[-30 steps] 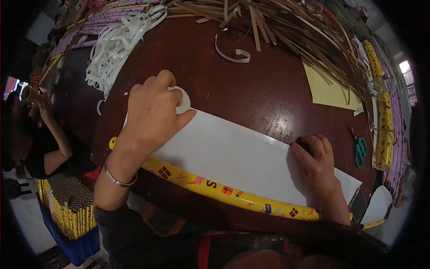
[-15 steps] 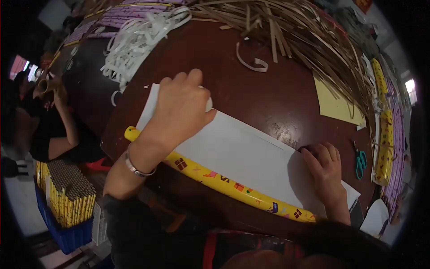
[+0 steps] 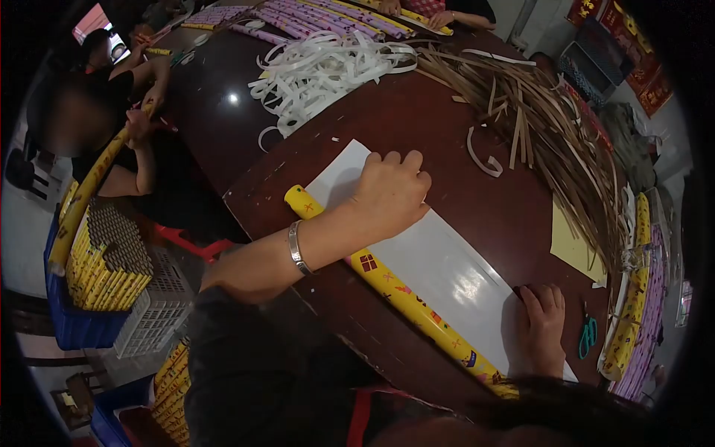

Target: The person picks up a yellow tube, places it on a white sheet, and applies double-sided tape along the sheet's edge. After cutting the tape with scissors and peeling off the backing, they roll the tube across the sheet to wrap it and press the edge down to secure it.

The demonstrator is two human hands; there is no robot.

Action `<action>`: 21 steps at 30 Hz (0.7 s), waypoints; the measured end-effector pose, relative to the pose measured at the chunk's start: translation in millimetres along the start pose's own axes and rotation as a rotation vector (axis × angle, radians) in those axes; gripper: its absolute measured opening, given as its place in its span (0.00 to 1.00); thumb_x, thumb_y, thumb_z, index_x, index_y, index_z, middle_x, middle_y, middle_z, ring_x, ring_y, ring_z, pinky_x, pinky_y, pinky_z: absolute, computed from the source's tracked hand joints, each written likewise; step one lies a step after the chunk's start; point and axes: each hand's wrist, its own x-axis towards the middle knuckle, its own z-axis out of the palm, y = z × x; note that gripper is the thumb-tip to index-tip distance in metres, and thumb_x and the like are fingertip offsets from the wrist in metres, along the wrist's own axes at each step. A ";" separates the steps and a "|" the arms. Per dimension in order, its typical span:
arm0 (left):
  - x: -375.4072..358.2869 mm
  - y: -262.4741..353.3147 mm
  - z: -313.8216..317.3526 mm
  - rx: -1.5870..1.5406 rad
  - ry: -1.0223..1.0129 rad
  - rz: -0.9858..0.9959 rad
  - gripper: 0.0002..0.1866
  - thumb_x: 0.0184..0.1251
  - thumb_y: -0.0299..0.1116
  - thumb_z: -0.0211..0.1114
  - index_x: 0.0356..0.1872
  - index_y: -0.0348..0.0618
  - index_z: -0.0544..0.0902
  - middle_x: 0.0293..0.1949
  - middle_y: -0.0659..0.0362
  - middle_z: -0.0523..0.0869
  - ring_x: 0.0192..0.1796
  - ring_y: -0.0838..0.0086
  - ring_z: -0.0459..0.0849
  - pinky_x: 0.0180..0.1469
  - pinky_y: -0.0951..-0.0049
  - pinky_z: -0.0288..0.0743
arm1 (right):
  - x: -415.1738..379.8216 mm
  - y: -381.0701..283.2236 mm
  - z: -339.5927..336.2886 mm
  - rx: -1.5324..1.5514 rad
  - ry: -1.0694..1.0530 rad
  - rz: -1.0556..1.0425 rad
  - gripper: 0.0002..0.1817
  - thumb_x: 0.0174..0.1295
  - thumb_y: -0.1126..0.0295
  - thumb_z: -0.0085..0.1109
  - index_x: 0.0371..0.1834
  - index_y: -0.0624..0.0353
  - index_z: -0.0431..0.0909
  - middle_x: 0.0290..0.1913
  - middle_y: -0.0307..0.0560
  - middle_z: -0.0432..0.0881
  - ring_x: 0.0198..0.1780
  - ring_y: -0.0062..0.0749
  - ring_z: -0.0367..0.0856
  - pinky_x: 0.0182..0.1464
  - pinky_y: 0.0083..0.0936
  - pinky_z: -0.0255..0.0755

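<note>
A white-backed sheet [image 3: 447, 257] lies on the dark red table, its near side rolled into a yellow patterned tube [image 3: 406, 298]. My left hand [image 3: 395, 186], with a silver bracelet [image 3: 296, 246] at the wrist, is closed over the sheet's far edge toward the left end. A small pale bit shows by its fingers, but what they hold is hidden. My right hand [image 3: 542, 328] rests on the right end of the sheet, thumb and fingers apart at the far edge. Faint lines run along that edge between the hands.
Tangled white strips [image 3: 328, 78] and brown strips [image 3: 514, 104] lie beyond the sheet. Teal scissors [image 3: 588, 337] and yellow paper [image 3: 573, 238] are at the right. A blue crate [image 3: 82, 331] of yellow tubes stands left, near a person [image 3: 112, 112] holding a long yellow tube.
My view has swung left, so the scene sits further right and more tubes and people show. My left hand stays closed at the sheet's far edge; my right hand remains on the right end.
</note>
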 end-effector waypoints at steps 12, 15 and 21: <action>-0.4 2.2 4.8 0.017 0.028 -0.008 0.14 0.49 0.45 0.75 0.27 0.47 0.85 0.35 0.60 0.76 0.34 0.69 0.79 0.32 0.67 0.73 | 23.4 -22.9 -20.4 -0.075 -0.015 -0.066 0.20 0.51 0.77 0.64 0.50 0.59 0.79 0.48 0.49 0.78 0.51 0.49 0.75 0.55 0.44 0.69; 0.4 2.5 6.4 0.011 0.006 -0.026 0.14 0.50 0.46 0.75 0.26 0.47 0.86 0.35 0.60 0.76 0.35 0.68 0.80 0.33 0.66 0.73 | 52.1 -49.2 -18.4 -0.004 -0.001 -0.090 0.19 0.52 0.77 0.65 0.50 0.59 0.79 0.47 0.48 0.77 0.51 0.48 0.75 0.54 0.43 0.69; -0.1 2.4 6.8 0.012 -0.016 -0.049 0.14 0.50 0.47 0.74 0.26 0.48 0.87 0.37 0.59 0.77 0.36 0.67 0.81 0.35 0.65 0.75 | 86.0 -96.4 -6.5 0.095 0.079 -0.170 0.17 0.54 0.76 0.65 0.48 0.57 0.79 0.48 0.47 0.76 0.51 0.48 0.75 0.52 0.42 0.71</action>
